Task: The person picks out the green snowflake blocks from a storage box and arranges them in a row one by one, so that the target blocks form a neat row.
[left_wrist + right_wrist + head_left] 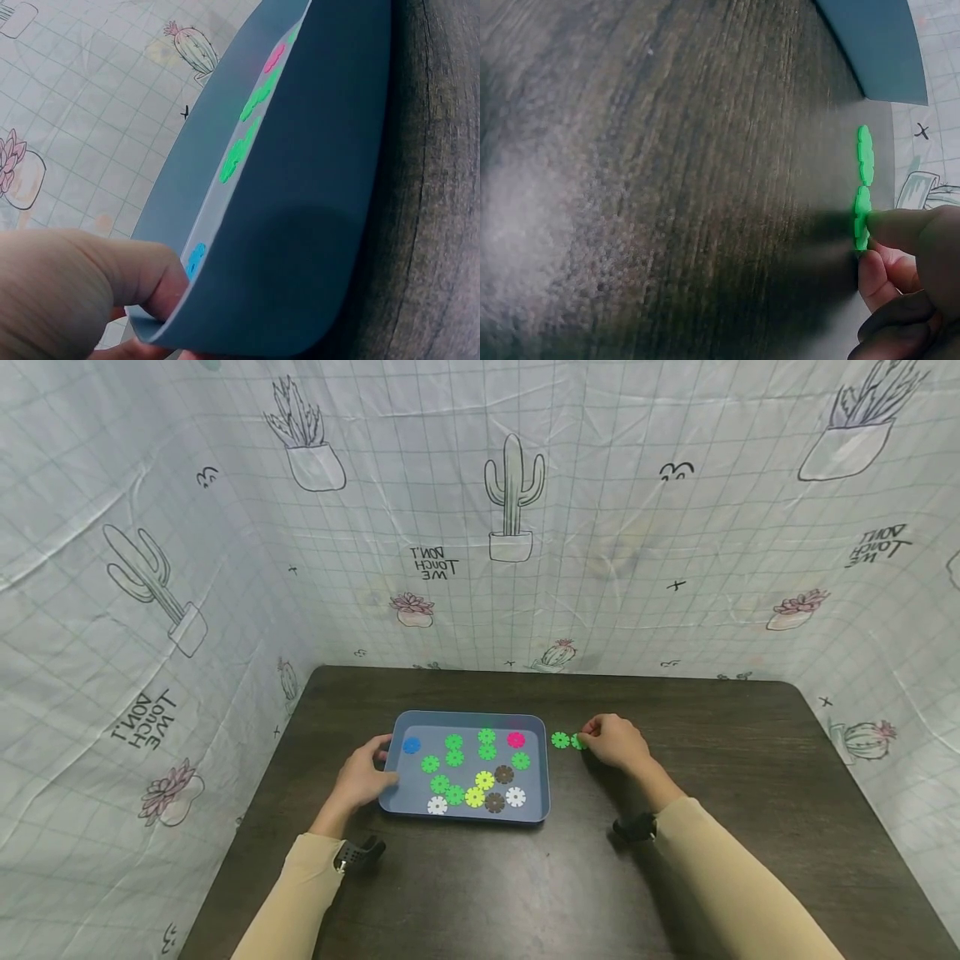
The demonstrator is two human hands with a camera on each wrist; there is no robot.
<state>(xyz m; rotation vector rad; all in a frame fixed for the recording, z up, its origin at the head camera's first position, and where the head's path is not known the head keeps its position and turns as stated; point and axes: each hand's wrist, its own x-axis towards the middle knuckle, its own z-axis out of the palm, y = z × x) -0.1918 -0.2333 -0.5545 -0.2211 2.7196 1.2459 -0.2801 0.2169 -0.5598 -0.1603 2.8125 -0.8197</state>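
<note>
Where printed cloth [660, 527] meets its far edge, table [487, 893] carries blue-grey tray [465, 719] toward left edge. Left hand [363, 776] grips tray's left wall, thumb inside. Right hand [617, 742], off tray's right edge, pinches green disc [577, 741]; second green disc [560, 740] lies between it and tray. In tray: blue disc [412, 745] near far left corner, pink disc [516, 740] near far right.

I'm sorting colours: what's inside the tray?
The tray holds eight green discs, two yellow discs, two brown discs, two white discs, one blue disc, one pink disc. What lies beneath them is covered.
</note>
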